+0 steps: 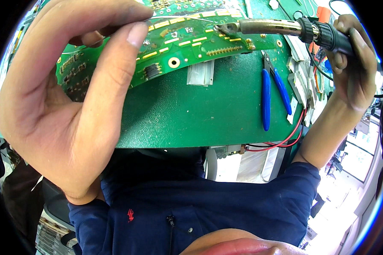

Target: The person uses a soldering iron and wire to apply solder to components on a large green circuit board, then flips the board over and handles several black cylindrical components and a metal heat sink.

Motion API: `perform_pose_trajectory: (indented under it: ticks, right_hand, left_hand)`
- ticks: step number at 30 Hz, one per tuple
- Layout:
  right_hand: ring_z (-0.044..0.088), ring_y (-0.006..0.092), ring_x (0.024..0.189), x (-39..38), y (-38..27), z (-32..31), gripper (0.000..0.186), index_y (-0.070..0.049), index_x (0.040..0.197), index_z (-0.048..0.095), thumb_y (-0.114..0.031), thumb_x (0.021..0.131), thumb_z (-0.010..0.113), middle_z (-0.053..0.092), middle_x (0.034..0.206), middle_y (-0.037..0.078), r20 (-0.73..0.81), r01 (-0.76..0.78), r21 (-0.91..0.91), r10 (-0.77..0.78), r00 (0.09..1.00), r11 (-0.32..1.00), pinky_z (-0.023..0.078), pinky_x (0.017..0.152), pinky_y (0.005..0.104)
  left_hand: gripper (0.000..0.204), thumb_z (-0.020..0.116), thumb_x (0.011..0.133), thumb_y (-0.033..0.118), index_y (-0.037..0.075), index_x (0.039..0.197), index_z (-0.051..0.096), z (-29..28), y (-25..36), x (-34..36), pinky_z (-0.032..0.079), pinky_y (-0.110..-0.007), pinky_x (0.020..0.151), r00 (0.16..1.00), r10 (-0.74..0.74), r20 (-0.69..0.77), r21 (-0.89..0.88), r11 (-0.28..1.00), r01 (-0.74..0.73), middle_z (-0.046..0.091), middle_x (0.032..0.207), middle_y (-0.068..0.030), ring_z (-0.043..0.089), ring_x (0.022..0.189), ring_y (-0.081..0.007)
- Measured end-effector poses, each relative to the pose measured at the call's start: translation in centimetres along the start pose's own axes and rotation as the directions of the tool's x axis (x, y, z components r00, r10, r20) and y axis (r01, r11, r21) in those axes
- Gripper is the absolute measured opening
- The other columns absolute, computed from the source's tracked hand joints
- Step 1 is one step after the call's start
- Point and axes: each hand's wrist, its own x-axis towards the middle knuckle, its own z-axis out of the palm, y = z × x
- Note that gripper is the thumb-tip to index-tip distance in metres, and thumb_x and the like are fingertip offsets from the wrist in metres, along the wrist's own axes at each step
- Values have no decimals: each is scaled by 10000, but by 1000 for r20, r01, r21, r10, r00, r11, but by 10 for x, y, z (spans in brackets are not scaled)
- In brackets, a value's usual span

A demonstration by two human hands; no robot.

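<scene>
Pinching a thin grey wire (183,16) between thumb and forefinger of the left hand (59,123); gripping a soldering iron (270,26) by its black handle in the right hand (356,68). Just beyond the left thumb, beneath wire and iron: a green circuit board (191,53), partly blocked from sight by that hand. Right of the left thumb, jutting from under the board: a pale ribbed piece (202,74). Left of the right hand, on the green tabletop (178,114): blue-handled cutters (266,100), handles spread. Nearer the right hand: a heap of pale strips (300,80).
</scene>
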Motion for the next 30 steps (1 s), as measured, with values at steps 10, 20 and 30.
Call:
perform_pose_trajectory:
  ticks: [10,20,30]
  right_hand:
    - [423,28,592,2,0,5,343,115,1151,469,-193,1018,398,498,785,57,-10,28,-48,-28,1000,998,352,528,153]
    - [422,39,587,3,0,5,338,105,1135,477,-205,1014,415,495,758,54,-19,8,0,-8,1000,1000,340,509,151]
    - [411,90,602,-18,5,-35,533,167,1272,415,-253,958,513,460,671,63,-126,118,173,-97,987,978,313,614,155]
  left_hand:
    - [117,650,873,-50,-51,990,662,-1,2,0,421,-265,858,1000,-24,-3,-9,1000,24,666,1001,-115,578,935,-166]
    - [120,652,872,-52,-50,992,662,0,1,0,425,-270,862,1000,-20,-20,-12,1000,20,671,1007,-116,583,943,-169]
    - [132,645,880,-47,-48,1012,659,-2,-2,-2,431,-277,902,998,-38,-43,-35,999,37,667,1025,-124,589,972,-178]
